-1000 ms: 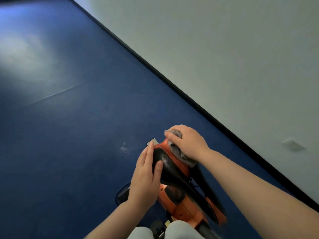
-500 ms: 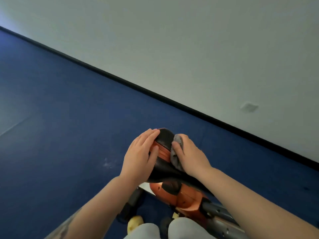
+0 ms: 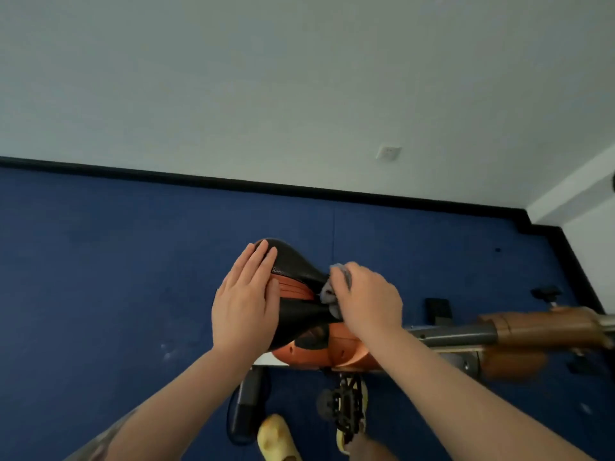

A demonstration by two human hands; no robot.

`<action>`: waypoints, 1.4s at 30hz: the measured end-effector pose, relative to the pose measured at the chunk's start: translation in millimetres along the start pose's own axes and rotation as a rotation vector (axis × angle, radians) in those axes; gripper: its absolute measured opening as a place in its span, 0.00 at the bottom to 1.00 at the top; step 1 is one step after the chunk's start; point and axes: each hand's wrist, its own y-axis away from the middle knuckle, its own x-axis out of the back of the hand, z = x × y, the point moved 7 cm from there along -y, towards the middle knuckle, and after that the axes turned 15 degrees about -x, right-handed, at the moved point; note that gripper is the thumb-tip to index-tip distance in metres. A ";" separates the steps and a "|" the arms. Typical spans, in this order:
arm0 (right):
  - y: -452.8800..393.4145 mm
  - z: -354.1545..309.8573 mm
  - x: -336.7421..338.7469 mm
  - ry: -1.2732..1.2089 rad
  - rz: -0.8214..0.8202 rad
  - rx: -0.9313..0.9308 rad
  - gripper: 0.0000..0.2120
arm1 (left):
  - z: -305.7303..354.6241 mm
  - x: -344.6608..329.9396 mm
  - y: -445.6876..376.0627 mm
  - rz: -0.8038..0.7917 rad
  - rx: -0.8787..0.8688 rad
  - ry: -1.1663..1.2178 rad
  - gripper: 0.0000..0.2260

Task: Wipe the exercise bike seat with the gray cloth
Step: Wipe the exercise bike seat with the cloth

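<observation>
Resting flat and unclenched, gripping nothing, the left hand [image 3: 246, 304] steadies the wide end of the black padded exercise bike seat with its orange centre strip [image 3: 296, 287]. Just to its right, the right hand [image 3: 366, 301] is bunched around the crumpled gray cloth [image 3: 329, 292], pressing it against the seat's narrow side. If the bracing palm lifts, the seat could twist under the rubbing; a loose hold could drop the cloth onto the blue carpeted floor [image 3: 116, 277]. No containers are in view
</observation>
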 end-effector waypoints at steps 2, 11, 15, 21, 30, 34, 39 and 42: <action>23.7 -16.6 0.7 0.011 0.125 0.089 0.17 | 1.3 0.1 0.6 0.000 0.001 -0.004 0.20; 14.5 59.9 -0.4 -0.496 -0.008 -0.183 0.16 | 0.9 2.8 1.9 0.093 0.000 0.052 0.18; 34.6 18.4 3.6 -0.217 0.159 0.067 0.18 | 2.1 4.3 3.4 0.098 0.008 0.047 0.18; 14.2 63.7 -1.8 -0.649 -0.045 0.011 0.14 | -1.7 3.8 2.7 0.113 0.012 0.052 0.18; 15.3 54.2 -2.6 -0.546 -0.091 0.138 0.15 | -1.6 2.2 -0.6 0.086 -0.002 0.065 0.18; 20.4 63.3 -6.8 -0.805 0.012 -0.184 0.13 | -0.2 4.0 -1.9 0.078 -0.007 0.071 0.18; 59.6 27.2 -28.4 -0.896 0.220 -0.684 0.30 | -3.6 -0.1 -0.9 0.038 -0.032 0.112 0.19; 59.9 15.3 -31.4 -0.975 0.208 -0.834 0.33 | -13.6 -1.2 -10.3 -0.093 -0.139 0.149 0.20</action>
